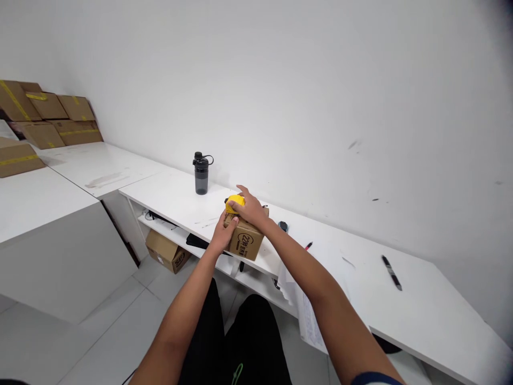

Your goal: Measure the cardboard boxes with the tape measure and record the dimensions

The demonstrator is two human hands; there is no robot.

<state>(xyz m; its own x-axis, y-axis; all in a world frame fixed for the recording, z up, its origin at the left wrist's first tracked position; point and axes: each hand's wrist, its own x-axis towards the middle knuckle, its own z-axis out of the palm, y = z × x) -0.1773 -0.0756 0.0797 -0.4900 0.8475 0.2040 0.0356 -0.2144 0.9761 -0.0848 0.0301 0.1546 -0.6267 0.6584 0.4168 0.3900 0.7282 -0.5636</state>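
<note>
A small brown cardboard box [248,243] with dark printing stands at the front of the white desk. On its left side my left hand [223,233] grips it, with the thumb lying on the top edge. Over the box top, my right hand [253,208] is closed around a yellow tape measure [234,203]. One finger of that hand sticks out toward the wall. The tape measure is just above the left fingertips; whether any blade is pulled out cannot be made out. Part of the box top is hidden by my hands.
A dark water bottle [201,176] stands by the wall. To the right are a small dark round object [283,226], a red-tipped pen [308,246], papers [320,262] and a black pen [391,272]. An open cardboard box [166,250] sits below; taped boxes [48,107] are stacked far left.
</note>
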